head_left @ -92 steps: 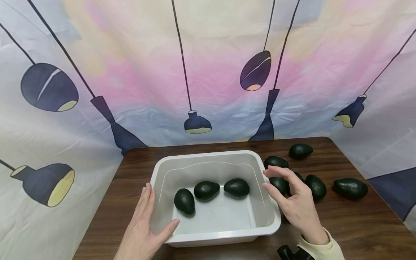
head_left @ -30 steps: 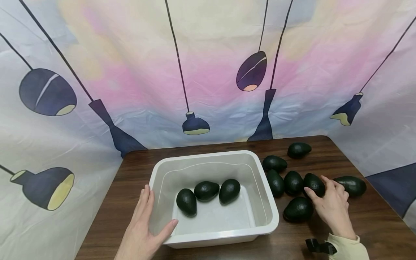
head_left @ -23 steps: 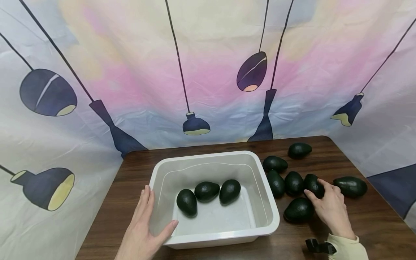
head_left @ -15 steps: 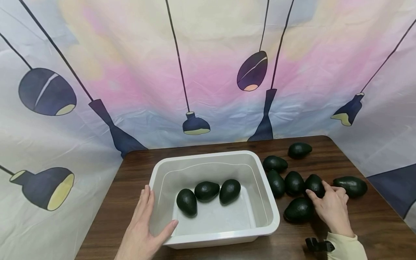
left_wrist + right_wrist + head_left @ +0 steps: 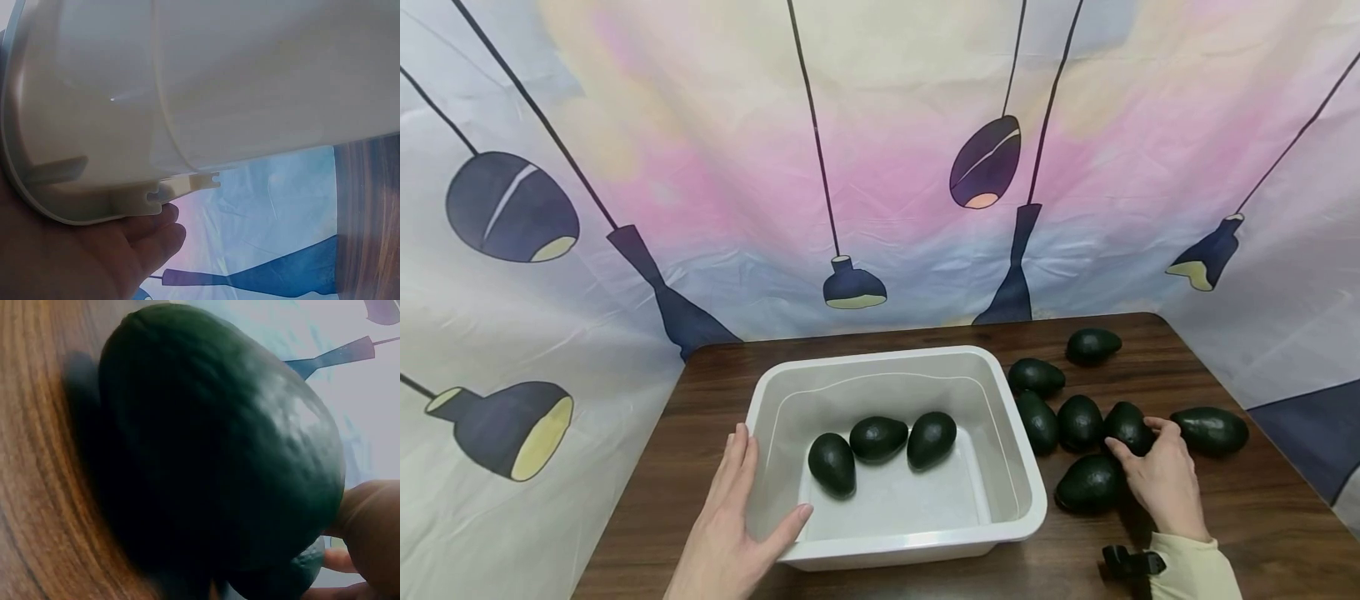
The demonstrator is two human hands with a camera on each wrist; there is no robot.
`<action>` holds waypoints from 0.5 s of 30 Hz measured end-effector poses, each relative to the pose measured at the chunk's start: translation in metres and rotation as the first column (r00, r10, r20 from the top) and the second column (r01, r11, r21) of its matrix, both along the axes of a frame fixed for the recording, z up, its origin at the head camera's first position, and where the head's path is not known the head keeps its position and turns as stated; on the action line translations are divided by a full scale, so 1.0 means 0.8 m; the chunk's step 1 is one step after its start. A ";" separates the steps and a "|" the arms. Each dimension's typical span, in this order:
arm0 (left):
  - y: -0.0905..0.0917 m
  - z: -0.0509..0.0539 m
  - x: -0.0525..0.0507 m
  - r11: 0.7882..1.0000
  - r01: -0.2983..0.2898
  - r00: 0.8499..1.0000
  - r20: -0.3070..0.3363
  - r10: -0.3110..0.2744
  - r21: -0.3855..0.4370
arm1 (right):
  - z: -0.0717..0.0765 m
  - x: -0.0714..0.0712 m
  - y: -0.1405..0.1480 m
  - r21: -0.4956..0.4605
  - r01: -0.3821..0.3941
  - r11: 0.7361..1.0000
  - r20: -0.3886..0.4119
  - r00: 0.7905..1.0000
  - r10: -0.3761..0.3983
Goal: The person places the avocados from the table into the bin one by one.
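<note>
My left hand (image 5: 730, 517) lies along the left side of a pale grey plastic tub (image 5: 917, 546), fingers straight on its rim, thumb over the front left corner. In the left wrist view the fingers (image 5: 159, 240) touch the tub's outer wall (image 5: 262, 81). Three dark green avocados (image 5: 932, 441) sit inside the tub. To its right, my right hand (image 5: 1168, 479) holds an avocado (image 5: 1127, 427) between thumb and fingers, on the table. A nearer avocado (image 5: 219, 437) fills much of the right wrist view and partly hides the held one (image 5: 290, 575).
Several more avocados stand around the held one: one in front (image 5: 1088, 483), one beside it (image 5: 1079, 423), one at the far right (image 5: 1212, 431) and one near the back edge (image 5: 1093, 346). The wood-grain table (image 5: 647, 483) backs onto a lamp-printed cloth (image 5: 895, 167).
Since the earliest frame my right hand has moved from the tub's right rim to the avocado. The rightmost avocado in the tub has turned and shifted left. My left hand stays put.
</note>
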State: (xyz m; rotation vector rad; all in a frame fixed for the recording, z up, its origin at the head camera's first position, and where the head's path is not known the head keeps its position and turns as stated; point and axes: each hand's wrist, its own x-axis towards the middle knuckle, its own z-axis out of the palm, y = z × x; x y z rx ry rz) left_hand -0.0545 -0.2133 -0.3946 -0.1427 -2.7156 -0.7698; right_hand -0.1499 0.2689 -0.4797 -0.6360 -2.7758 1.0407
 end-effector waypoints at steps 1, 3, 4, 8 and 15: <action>0.000 0.000 0.000 1.000 0.000 1.000 0.003 0.000 0.000 | -0.001 0.000 0.000 -0.004 0.011 1.000 -0.006 1.000 -0.011; 0.000 0.001 0.000 1.000 -0.002 1.000 0.012 0.002 0.000 | -0.003 0.000 0.000 -0.007 0.024 1.000 -0.011 1.000 -0.024; 0.000 0.001 0.000 1.000 -0.003 1.000 0.015 0.003 0.000 | -0.003 0.000 0.000 -0.008 0.026 1.000 -0.011 1.000 -0.026; 0.000 0.002 0.000 1.000 -0.007 1.000 0.026 0.007 -0.002 | -0.003 -0.001 0.002 -0.016 0.017 1.000 -0.011 1.000 -0.018; -0.001 0.001 0.000 1.000 -0.008 1.000 0.019 0.008 -0.002 | -0.002 0.002 0.005 -0.007 -0.010 1.000 -0.008 1.000 0.010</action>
